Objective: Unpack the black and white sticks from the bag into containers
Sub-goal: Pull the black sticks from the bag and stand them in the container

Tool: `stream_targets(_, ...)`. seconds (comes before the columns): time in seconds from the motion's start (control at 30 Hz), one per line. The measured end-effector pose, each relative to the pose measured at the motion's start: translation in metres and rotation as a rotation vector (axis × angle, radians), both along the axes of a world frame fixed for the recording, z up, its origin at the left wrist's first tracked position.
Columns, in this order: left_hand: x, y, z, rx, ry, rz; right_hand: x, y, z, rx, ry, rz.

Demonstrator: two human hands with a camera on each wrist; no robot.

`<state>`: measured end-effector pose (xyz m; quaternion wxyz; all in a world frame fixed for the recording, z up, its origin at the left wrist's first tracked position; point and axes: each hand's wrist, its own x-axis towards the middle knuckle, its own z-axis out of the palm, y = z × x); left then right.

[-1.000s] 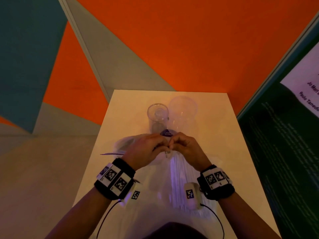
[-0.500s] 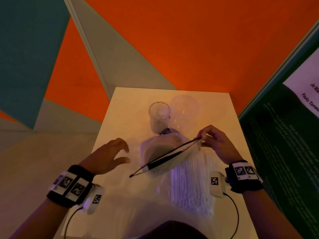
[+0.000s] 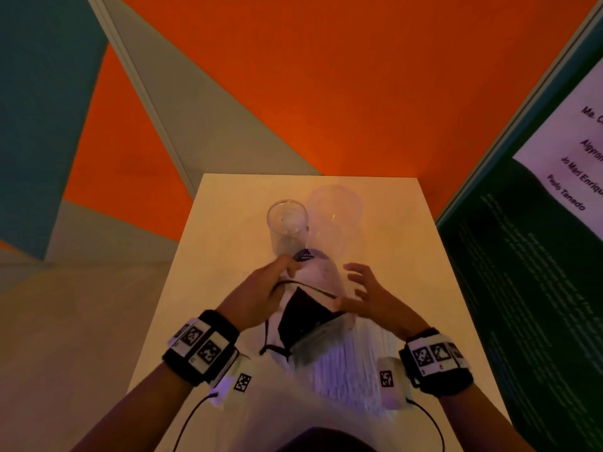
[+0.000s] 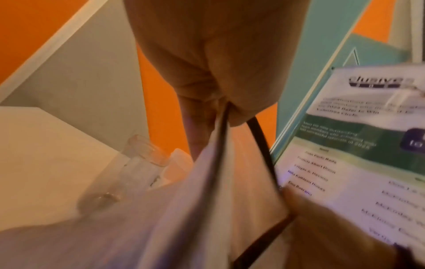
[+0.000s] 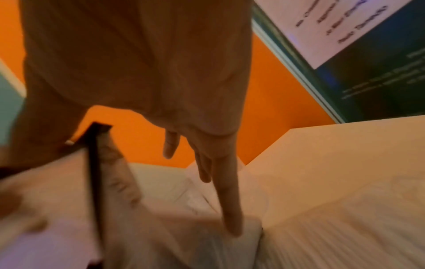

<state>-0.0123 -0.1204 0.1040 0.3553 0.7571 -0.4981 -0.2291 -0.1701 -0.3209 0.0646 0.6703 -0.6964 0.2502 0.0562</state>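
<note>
A clear plastic bag (image 3: 321,272) with a black zip rim lies on the white table (image 3: 228,223). Black sticks (image 3: 303,318) show as a dark bundle inside it, with white sticks (image 3: 346,370) beside them nearer me. My left hand (image 3: 284,272) pinches the bag's black rim (image 4: 220,138) and holds it up. My right hand (image 3: 352,288) hovers at the mouth with fingers spread and straight, thumb by the rim; one fingertip (image 5: 232,229) touches the plastic. Two clear containers stand just behind the bag: a narrow glass (image 3: 287,220) and a wider cup (image 3: 334,210).
A dark green poster board (image 3: 522,288) with white printed panels stands close along the table's right side. An orange, grey and teal wall rises behind the table's far edge. Bare tabletop (image 3: 202,288) lies to the left of the bag.
My left hand came back from the left and took hold of the bag's rim. My right hand let go of the stretched black strip and spread its fingers over the mouth.
</note>
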Motion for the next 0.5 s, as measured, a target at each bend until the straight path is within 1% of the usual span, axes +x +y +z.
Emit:
stream_targets(0.07, 0.001, 0.002, 0.018, -0.112, -0.047, -0.020, 0.007, 0.010, -0.003, 0.026, -0.032, 0.029)
stream_targets(0.1, 0.002, 0.004, 0.026, -0.163, -0.087, -0.040, 0.011, 0.013, -0.002, 0.013, -0.081, 0.035)
stream_targets(0.17, 0.008, 0.009, 0.042, -0.217, -0.164, -0.083, 0.020, 0.017, 0.000, 0.028, -0.243, 0.032)
stream_targets(0.23, 0.012, 0.017, 0.056, -0.198, -0.216, -0.086, 0.031, 0.016, 0.004, 0.145, -0.392, 0.016)
stream_targets(0.27, 0.015, 0.022, 0.060, -0.172, -0.251, -0.062, 0.036, 0.014, 0.003, 0.206, -0.414, 0.003)
stream_targets(0.3, 0.019, 0.027, 0.062, -0.131, -0.286, -0.021, 0.040, 0.010, -0.001, 0.242, -0.399, -0.003)
stream_targets(0.33, 0.023, 0.032, 0.061, -0.070, -0.299, 0.035, 0.043, 0.005, -0.008, 0.201, -0.326, 0.000)
stream_targets(0.37, 0.027, 0.037, 0.059, 0.006, -0.278, 0.104, 0.043, -0.003, -0.019, 0.075, -0.187, 0.007)
stream_targets(0.4, 0.030, 0.042, 0.055, 0.086, -0.231, 0.177, 0.039, -0.013, -0.036, -0.123, 0.037, 0.023)
stream_targets(0.43, 0.033, 0.047, 0.051, 0.148, -0.190, 0.243, 0.030, -0.022, -0.056, -0.325, 0.322, 0.047)
stream_targets(0.47, 0.035, 0.053, 0.047, 0.174, -0.158, 0.297, 0.018, -0.028, -0.075, -0.450, 0.571, 0.069)
stream_targets(0.5, 0.038, 0.058, 0.044, 0.174, -0.133, 0.346, 0.006, -0.029, -0.093, -0.492, 0.723, 0.076)
